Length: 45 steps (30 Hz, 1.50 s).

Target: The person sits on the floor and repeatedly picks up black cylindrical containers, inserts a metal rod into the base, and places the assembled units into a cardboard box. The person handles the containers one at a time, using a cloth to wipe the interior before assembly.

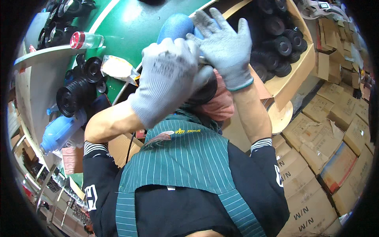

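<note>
Both hands wear grey knit gloves and are raised close together in front of my chest. My left hand [167, 73] is closed, its fingers curled and its thumb low; whatever it grips is hidden. Beside it, my right hand [228, 51] has its fingers stretched out and spread, the heel of the hand near the left fingers. A blue speckled rounded thing [175, 27] shows just beyond the hands. Below them, a black round part [205, 93] is partly covered by my left hand. Pinkish-red cloth [222, 103] lies beside that part.
On the right, an open cardboard box [297, 71] holds several black round parts [283, 45]. Cardboard cartons [316, 142] cover the floor behind it. The green table [136, 25] bears a white packet [118, 68]. Black discs [71, 96], a clear bottle [92, 41] and a blue bottle-like container [61, 132] stand left.
</note>
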Available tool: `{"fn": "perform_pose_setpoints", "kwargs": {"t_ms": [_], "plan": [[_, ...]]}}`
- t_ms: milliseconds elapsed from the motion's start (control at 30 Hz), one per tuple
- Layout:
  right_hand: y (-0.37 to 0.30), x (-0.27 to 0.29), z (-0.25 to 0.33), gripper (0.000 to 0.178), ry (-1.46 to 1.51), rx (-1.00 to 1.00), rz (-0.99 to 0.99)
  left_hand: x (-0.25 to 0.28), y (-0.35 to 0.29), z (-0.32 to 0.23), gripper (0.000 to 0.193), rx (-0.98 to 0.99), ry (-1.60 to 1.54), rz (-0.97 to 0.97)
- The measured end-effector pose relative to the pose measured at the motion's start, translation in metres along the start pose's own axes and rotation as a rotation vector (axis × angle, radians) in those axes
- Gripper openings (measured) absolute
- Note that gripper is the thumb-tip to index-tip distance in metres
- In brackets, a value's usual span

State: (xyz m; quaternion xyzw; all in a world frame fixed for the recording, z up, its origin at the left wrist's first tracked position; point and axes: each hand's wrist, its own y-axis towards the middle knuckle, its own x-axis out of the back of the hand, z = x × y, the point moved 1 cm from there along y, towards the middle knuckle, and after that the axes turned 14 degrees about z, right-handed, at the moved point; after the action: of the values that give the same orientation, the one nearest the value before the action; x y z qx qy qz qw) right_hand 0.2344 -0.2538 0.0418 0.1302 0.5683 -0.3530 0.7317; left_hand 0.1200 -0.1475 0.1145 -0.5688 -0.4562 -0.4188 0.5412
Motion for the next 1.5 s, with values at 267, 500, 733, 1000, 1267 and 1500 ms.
{"fn": "perform_pose_setpoints", "kwargs": {"t_ms": [267,500,733,1000,1267,1500], "plan": [[-0.042,0.026,0.03,0.069,-0.625,0.475,0.362,-0.025,-0.014,0.057,0.028,-0.207,-0.555,0.179],[-0.069,0.036,0.04,0.038,-1.279,0.529,0.274,-0.025,-0.015,0.045,0.028,-0.232,-0.424,0.169],[-0.063,0.071,0.068,0.036,-0.734,0.515,0.236,-0.023,-0.03,0.04,0.021,-0.126,-0.614,0.225],[-0.017,0.08,0.005,0.059,-0.471,0.051,0.323,-0.022,-0.061,-0.015,0.051,0.052,-0.104,0.106],[0.034,0.096,-0.028,0.043,-0.635,0.112,0.661,-0.033,-0.07,-0.034,0.068,0.2,-0.166,0.015],[-0.034,0.084,0.016,0.079,-0.335,0.089,0.217,-0.058,-0.045,0.086,0.026,0.268,-1.221,0.12]]}}
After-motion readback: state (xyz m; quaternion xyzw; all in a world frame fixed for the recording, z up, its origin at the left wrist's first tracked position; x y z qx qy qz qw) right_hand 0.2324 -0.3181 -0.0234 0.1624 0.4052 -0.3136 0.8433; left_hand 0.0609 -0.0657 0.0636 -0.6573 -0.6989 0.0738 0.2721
